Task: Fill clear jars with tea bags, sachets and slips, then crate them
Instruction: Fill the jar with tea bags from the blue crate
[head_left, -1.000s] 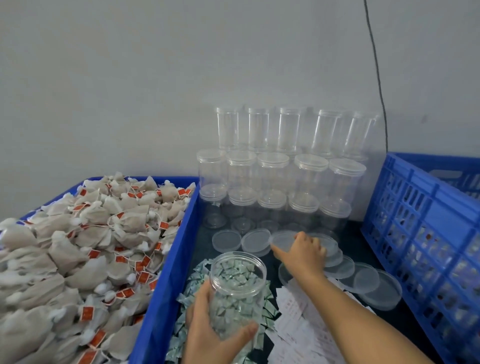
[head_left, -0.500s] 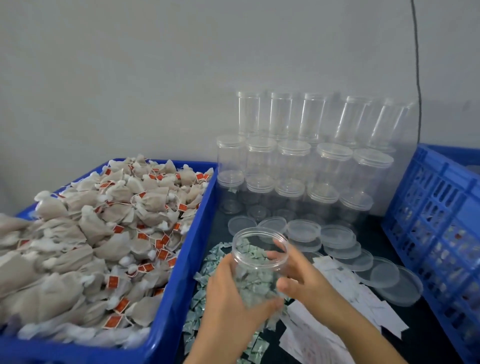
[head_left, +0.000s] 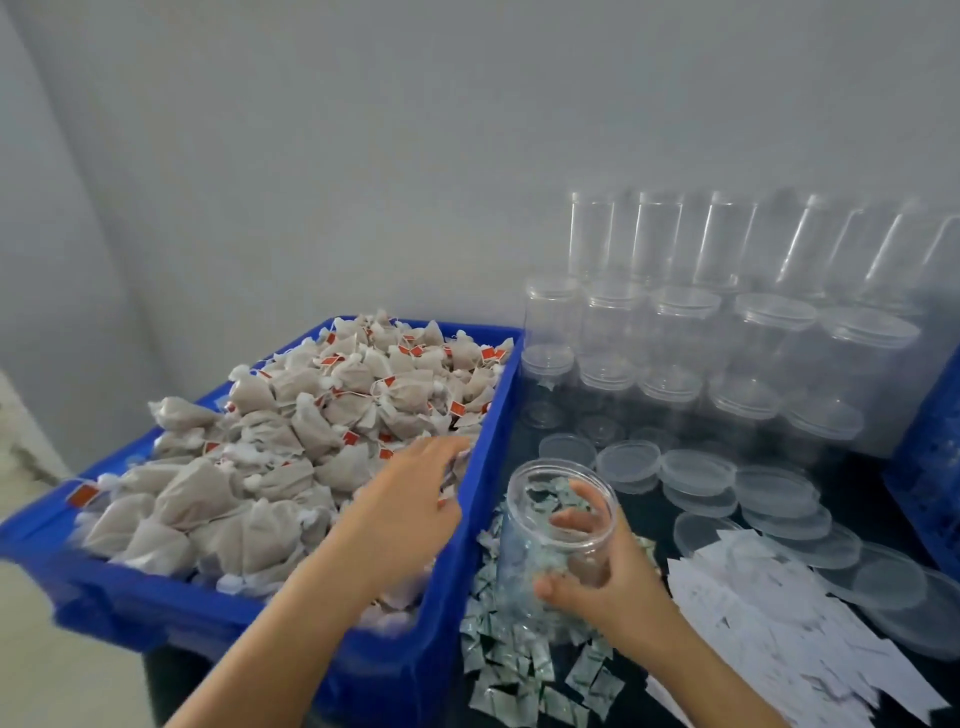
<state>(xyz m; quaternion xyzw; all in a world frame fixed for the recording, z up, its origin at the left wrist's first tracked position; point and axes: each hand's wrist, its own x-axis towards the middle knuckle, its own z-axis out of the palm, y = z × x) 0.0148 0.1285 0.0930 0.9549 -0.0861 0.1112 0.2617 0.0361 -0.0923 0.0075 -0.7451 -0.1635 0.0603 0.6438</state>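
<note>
While my right hand (head_left: 605, 569) holds the clear jar (head_left: 558, 540) by its side, just beside the blue bin (head_left: 498, 415) and over the little green sachets (head_left: 519, 660), my left hand (head_left: 410, 499) reaches flat and open over the tea bags (head_left: 291, 441) in the bin. I think the bags are light and squishy, so I should pinch one softly by its middle. The jar looks smooth and could slip, so I hold it tight.

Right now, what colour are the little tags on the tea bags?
Red, or orange-red. The tags show best in the head view, scattered over the tea bags.
</note>
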